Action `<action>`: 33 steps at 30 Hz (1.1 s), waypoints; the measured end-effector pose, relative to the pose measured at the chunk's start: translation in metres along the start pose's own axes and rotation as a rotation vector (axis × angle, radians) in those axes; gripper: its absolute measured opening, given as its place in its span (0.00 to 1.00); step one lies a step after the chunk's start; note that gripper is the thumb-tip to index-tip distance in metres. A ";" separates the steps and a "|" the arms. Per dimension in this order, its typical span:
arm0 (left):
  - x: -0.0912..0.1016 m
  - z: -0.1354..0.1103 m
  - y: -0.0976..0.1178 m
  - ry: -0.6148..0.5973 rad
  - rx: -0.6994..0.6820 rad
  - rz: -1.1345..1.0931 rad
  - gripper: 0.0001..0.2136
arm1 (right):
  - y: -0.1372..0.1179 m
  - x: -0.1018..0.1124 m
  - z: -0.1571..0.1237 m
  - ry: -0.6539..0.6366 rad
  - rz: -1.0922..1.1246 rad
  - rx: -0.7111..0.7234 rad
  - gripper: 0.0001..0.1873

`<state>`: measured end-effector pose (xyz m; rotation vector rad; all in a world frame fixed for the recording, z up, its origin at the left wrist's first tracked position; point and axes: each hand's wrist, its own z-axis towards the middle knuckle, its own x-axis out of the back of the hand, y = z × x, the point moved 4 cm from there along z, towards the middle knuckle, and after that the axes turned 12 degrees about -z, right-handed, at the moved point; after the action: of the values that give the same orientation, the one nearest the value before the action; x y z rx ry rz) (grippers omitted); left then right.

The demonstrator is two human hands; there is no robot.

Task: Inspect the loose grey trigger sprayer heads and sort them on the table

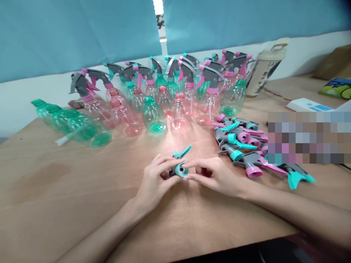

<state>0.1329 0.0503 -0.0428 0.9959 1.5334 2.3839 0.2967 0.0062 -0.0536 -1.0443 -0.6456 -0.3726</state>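
Pinching teal spray head (181,166), left hand (155,180), right hand (216,177), fingers curled

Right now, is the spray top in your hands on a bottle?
Off: left hand and right hand hold the spray top alone, no bottle attached.

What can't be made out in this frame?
Head view only:
Spray head: body hidden by fingers of the left hand and right hand.
Loose trigger pile: right part covered by the pixelated block.
Rear bottles: count hidden behind front ones, blurred.
Green packet: cut by right edge.
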 end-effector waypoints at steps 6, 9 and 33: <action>-0.003 -0.002 0.002 -0.015 -0.041 0.034 0.16 | -0.002 0.003 -0.003 0.085 -0.091 0.076 0.12; -0.003 -0.002 0.003 -0.018 -0.071 0.047 0.16 | -0.003 0.004 -0.004 0.123 -0.116 0.115 0.12; -0.005 -0.002 0.006 -0.050 -0.149 0.111 0.12 | -0.004 0.003 -0.005 0.169 -0.194 0.190 0.12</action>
<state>0.1371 0.0436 -0.0411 1.1251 1.2943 2.4843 0.2981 0.0003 -0.0512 -0.7626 -0.6186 -0.5518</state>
